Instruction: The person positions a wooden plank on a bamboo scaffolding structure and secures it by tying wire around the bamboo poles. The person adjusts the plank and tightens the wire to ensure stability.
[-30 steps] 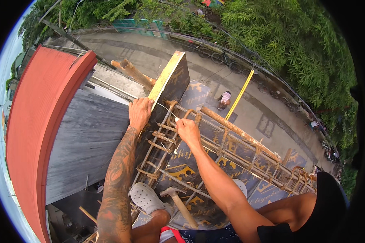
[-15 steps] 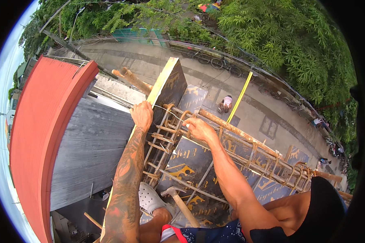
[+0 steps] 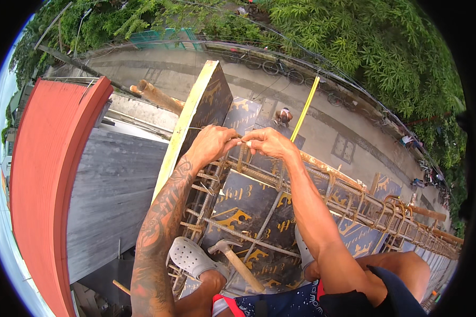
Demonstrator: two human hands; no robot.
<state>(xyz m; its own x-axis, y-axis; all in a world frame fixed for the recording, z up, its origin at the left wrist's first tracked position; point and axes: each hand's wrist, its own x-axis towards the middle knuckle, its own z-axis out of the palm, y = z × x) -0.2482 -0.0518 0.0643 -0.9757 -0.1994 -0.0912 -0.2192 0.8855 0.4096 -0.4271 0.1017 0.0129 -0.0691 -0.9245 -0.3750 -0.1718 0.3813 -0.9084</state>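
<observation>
Over the corner of a rusty rebar cage (image 3: 259, 173), my hands meet with their fingertips together. My left hand (image 3: 214, 145) is pinched on a thin wire (image 3: 194, 128), whose end sticks out on its left side. Thumb and fingers of my right hand (image 3: 269, 142) are closed on the same wire; its short stretch between the fingertips is mostly hidden. Just beyond my left hand stands an upright formwork panel (image 3: 214, 100) with a pale timber edge. Below the hands lie dark printed formwork boards (image 3: 248, 195) crossed by bars.
A claw hammer (image 3: 240, 267) rests on the boards beside my clog (image 3: 193, 257). To the left are a grey metal roof (image 3: 121, 195) and a red roof edge (image 3: 47, 179). Far below runs a street (image 3: 307, 127) with a crouching person (image 3: 283, 115). A yellow strip (image 3: 305, 108) stretches outward.
My left hand has left the panel's edge and moved right to meet my right hand. The wire stretch between them has shortened. The view has shifted slightly, and the person below has changed posture.
</observation>
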